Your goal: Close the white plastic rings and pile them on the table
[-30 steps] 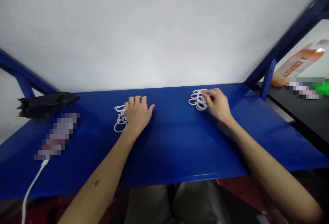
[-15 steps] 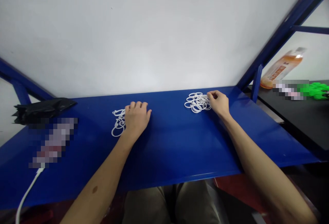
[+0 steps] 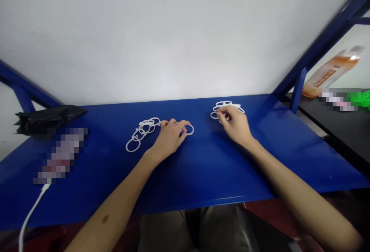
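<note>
My left hand (image 3: 171,138) is low over the blue tabletop (image 3: 196,167), with a white plastic ring (image 3: 189,130) at its thumb and index fingertips. To its left lies a loose string of several white rings (image 3: 133,145), some overlapping. My right hand (image 3: 237,125) is at the back right over a pile of white rings (image 3: 220,104), covering part of it. Its thumb and index finger are pinched close among the rings, and a bit of white shows under them. Exactly which ring they grip is partly hidden.
On the left are a black plastic bag (image 3: 49,118) and a blurred-out object with a white cable (image 3: 32,209). Blue frame bars (image 3: 299,86) rise at both sides. Right of them, a bottle of orange liquid (image 3: 329,74) and a green item (image 3: 360,98) rest on a black surface.
My left hand has moved right, and a single ring now shows at its fingertips. My right hand has shifted left onto its pile. More of the left string is uncovered.
</note>
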Action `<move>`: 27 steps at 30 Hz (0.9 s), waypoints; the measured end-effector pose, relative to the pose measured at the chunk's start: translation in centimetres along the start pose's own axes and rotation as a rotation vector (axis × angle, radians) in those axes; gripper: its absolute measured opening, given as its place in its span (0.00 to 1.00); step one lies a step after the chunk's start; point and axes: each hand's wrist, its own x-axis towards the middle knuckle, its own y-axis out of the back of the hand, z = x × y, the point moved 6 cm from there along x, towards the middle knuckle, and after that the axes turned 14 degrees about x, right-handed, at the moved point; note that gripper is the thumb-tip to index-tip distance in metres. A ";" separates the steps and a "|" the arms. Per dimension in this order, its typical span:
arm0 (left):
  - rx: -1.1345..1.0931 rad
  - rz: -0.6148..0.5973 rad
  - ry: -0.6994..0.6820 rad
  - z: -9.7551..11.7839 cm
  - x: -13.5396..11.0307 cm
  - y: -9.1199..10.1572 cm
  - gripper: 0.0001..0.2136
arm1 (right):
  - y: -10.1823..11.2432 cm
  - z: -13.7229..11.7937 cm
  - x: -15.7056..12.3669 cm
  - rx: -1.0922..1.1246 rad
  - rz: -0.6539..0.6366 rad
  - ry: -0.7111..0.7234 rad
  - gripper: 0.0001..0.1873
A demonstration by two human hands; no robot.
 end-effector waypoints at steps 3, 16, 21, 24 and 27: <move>-0.138 -0.039 -0.081 1.7 -0.1 0.0 0.17 | -3.7 -2.1 -1.9 0.058 -0.321 0.077 0.10; -0.235 0.027 0.027 0.9 0.0 0.1 0.09 | -5.7 -3.2 -3.4 0.067 -0.601 0.088 0.05; -0.454 0.122 0.089 0.5 0.0 1.3 0.05 | -5.1 -3.1 -3.0 0.170 -0.497 0.005 0.04; -0.514 0.110 0.103 0.7 0.0 1.4 0.05 | -5.3 -3.3 -3.2 0.189 -0.520 0.046 0.02; -0.549 0.081 0.076 1.1 0.0 1.0 0.06 | -5.5 -3.3 -3.5 0.178 -0.557 0.059 0.01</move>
